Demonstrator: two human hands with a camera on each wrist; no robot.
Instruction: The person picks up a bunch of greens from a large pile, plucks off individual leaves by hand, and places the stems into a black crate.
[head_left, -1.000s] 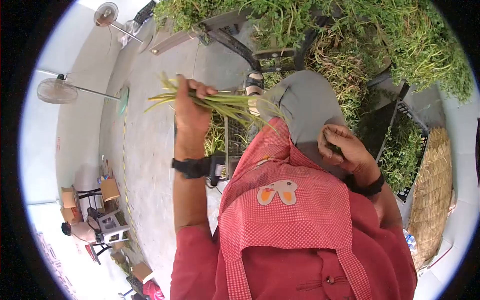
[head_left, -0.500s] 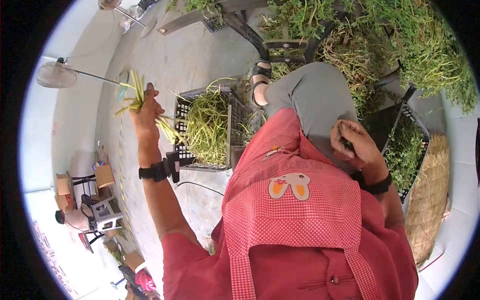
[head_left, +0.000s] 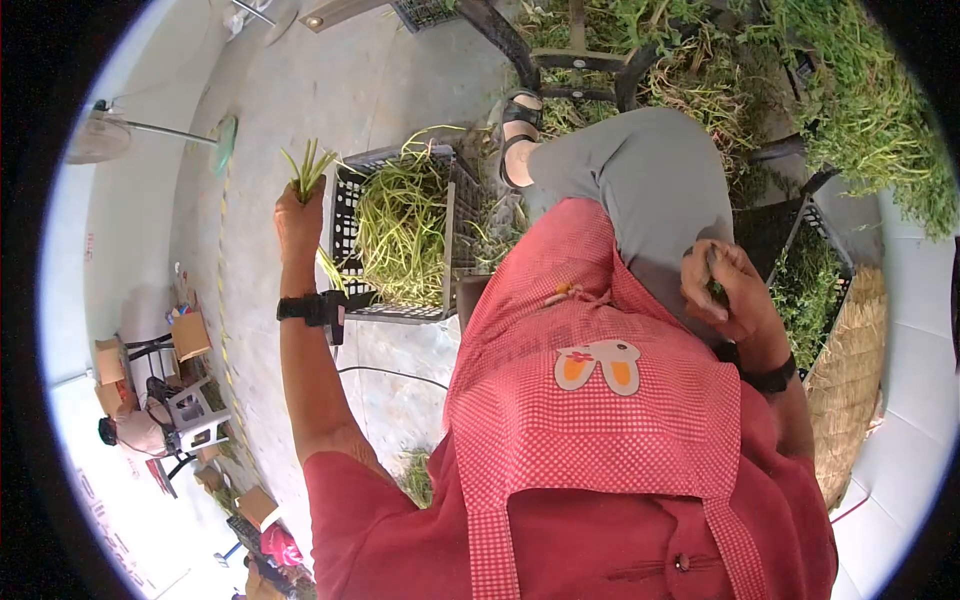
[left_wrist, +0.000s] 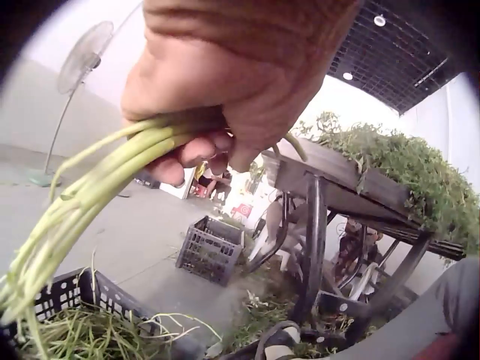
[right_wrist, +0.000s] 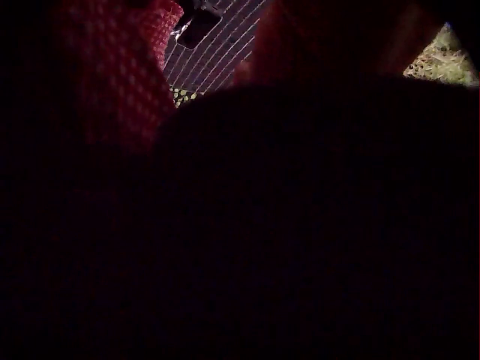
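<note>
My left hand is raised at the left, gripping a bunch of long green stems. In the left wrist view the fingers curl round the stems, and their pale ends droop over a black crate. That crate stands on the floor just right of the hand, heaped with cut stems. My right hand rests by the grey-trousered knee, its fingers loosely curled and a dark patch on the thumb side. The right wrist view is nearly all dark, with only some red checked apron cloth showing.
Leafy greens hang over a table at upper right, with more stems piled beneath it. A second crate of greens stands right of the knee, beside a straw bundle. A fan stands at the left. A cable crosses the floor.
My left hand has swung left from in front of the lap with the stems, then turned so they point away. The filled crate has come into fuller view. The right hand stays by the knee.
</note>
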